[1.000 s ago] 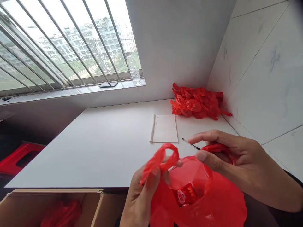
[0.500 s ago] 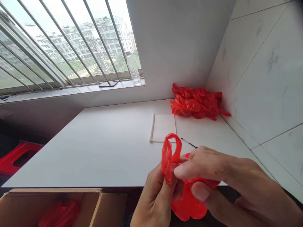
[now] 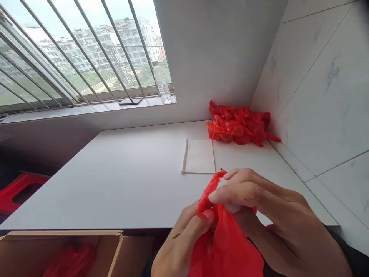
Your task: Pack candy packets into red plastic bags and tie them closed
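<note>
Red bag, inside now hidden; loop tipped from upright twd R hand, pinch unclear; L hand fingers clamped on plastic

The one view looks out from my own head, forward and down, with my left hand and right hand close to the lens at the bottom. The white table stretches away beyond, seen from above its near edge; the barred window stands farther off, upper left, and the marbled wall flanks the right.
</note>
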Motion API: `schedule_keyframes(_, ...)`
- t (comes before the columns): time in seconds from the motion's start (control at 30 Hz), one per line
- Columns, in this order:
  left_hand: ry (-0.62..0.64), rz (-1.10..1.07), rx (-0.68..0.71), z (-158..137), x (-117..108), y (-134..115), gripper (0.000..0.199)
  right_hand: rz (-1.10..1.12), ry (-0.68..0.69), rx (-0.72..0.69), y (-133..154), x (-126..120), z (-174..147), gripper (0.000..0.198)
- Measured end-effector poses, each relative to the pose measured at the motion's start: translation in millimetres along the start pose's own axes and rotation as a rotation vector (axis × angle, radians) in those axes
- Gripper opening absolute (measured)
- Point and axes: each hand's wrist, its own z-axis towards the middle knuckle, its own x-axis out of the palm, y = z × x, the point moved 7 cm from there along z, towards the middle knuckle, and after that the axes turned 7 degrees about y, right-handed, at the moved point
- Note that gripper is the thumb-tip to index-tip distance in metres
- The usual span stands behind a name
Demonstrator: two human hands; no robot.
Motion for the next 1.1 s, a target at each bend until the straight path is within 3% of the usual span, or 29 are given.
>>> schedule_keyframes(0.1,0.150,-0.169,-0.045,11.3,9.1,-5.7,0.031,-0.041,-0.032,0.058,-7.6,-7.6,-3.7,0.027)
schedule_keyframes(0.17,0.234,-0.272,-0.016,18.9,14.7,-11.7,0.038,0.114,-0.053,0.123,-16.0,-11.2,-3.2,0.022)
schedule_keyframes(0.3,0.143,-0.381,0.053,29.5,4.6,-14.8,0.028,0.555,-0.105,0.295,-37.0,-7.8,1.3,0.017)
schedule_keyframes(0.37,0.113,-0.272,0.078,29.8,2.0,-15.8,0.030,0.531,-0.080,0.394,-45.4,-0.8,4.6,0.019)
schedule_keyframes(0.43,0.147,-0.126,0.071,27.8,6.4,-17.0,0.039,0.442,0.030,0.469,-51.7,11.3,8.9,0.038)
schedule_keyframes(0.5,0.201,-0.031,0.052,24.6,12.5,-18.7,0.044,0.405,0.121,0.466,-55.1,21.3,13.9,0.033)
schedule_keyframes(0.57,0.221,0.022,0.050,22.1,13.8,-21.5,0.037,0.396,0.060,0.445,-60.3,18.9,17.4,0.023)
schedule_keyframes(0.67,0.241,0.097,0.039,23.4,8.3,-19.9,0.025,0.387,-0.127,0.449,-71.1,5.3,15.7,0.028)
schedule_keyframes(0.8,0.188,-0.047,0.058,34.9,-5.5,-10.0,0.031,0.381,-0.196,0.488,-78.5,0.6,7.1,0.028)
schedule_keyframes(0.87,0.101,-0.128,0.075,38.9,-9.9,-6.9,0.031,0.365,-0.211,0.450,-73.2,0.5,4.8,0.028)
schedule_keyframes(0.97,0.000,-0.002,0.091,34.5,-3.5,-10.6,0.027,0.319,-0.158,0.308,-53.5,5.6,8.6,0.024)
schedule_keyframes(1.1,0.037,0.227,0.107,22.4,20.2,-19.9,0.028,0.177,0.019,-0.002,-16.2,18.7,20.9,0.022)
